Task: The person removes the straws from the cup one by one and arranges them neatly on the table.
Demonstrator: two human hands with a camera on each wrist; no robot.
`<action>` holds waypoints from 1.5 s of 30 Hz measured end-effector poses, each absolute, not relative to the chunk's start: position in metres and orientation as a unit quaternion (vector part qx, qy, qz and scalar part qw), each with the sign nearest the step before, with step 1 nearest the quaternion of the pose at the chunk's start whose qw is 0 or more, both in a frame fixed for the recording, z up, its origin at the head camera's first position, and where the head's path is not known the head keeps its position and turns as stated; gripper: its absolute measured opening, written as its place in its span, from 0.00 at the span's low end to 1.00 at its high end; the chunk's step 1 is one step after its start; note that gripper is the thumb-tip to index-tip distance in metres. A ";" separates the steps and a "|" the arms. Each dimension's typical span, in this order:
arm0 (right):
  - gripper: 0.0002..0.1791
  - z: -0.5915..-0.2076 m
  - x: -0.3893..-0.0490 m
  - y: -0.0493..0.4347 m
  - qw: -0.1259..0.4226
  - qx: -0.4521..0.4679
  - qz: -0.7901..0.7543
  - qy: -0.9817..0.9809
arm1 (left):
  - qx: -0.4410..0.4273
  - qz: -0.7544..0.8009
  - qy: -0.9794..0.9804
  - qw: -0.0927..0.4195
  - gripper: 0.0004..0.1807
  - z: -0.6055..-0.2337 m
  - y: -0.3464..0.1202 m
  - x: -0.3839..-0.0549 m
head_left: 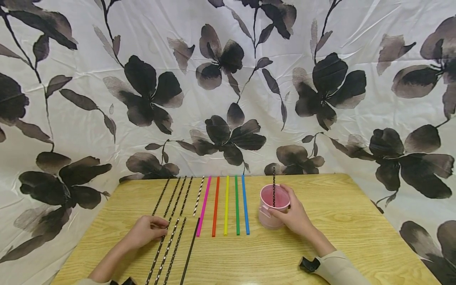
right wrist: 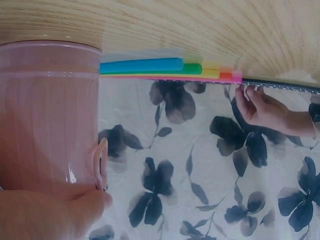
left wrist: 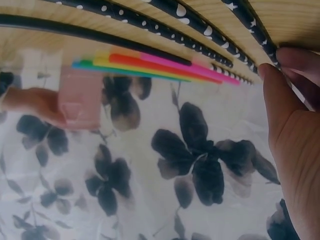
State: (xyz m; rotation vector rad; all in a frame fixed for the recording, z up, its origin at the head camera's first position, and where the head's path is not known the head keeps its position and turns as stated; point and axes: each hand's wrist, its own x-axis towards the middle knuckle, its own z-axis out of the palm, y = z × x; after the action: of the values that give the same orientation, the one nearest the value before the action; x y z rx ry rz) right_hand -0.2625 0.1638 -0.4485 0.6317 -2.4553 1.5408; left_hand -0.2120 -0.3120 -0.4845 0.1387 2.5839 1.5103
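My left hand (head_left: 147, 230) pinches a black drinking straw with white stars (left wrist: 250, 25) near its far end; the straw lies on the table. Beside it are a black straw with larger white spots (left wrist: 200, 25), one with small dots (left wrist: 145, 22) and a plain black one (head_left: 190, 251). With thumb and fingers about the rim, my right hand (head_left: 297, 215) holds a pink cup (head_left: 268, 219), which stands upright on the table. One black patterned straw (head_left: 274, 186) stands in the cup, its top well above the rim.
Several black patterned straws (head_left: 172, 197) lie in a back row with a black-and-white striped straw (head_left: 198, 196). Right of them lie pink (head_left: 204, 206), red (head_left: 215, 206), yellow (head_left: 226, 206), green (head_left: 237, 206) and blue (head_left: 246, 206) straws. A floral cloth (head_left: 228, 95) hangs behind the wooden table (head_left: 356, 237).
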 end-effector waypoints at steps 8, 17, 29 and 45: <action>0.47 -0.464 -0.274 0.171 0.105 0.219 0.520 -0.819 | 0.091 0.487 0.868 0.018 0.14 -0.462 -0.301 -0.227; 0.48 -0.482 -0.286 0.174 0.112 0.209 0.509 -0.828 | 0.158 0.471 0.868 0.010 0.10 -0.429 -0.244 -0.260; 0.48 -0.479 -0.284 0.172 0.104 0.211 0.515 -0.825 | 0.217 0.503 0.835 0.047 0.09 -0.390 -0.140 -0.292; 0.47 -0.478 -0.286 0.173 0.108 0.218 0.503 -0.829 | 0.225 0.517 0.826 0.032 0.10 -0.398 -0.042 -0.344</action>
State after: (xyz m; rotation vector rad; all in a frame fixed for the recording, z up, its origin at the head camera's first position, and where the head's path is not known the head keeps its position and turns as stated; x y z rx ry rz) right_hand -0.2864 0.1727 -0.4778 0.6407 -2.4395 1.4805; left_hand -0.3442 -0.0422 -0.3981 0.6914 2.5421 1.5910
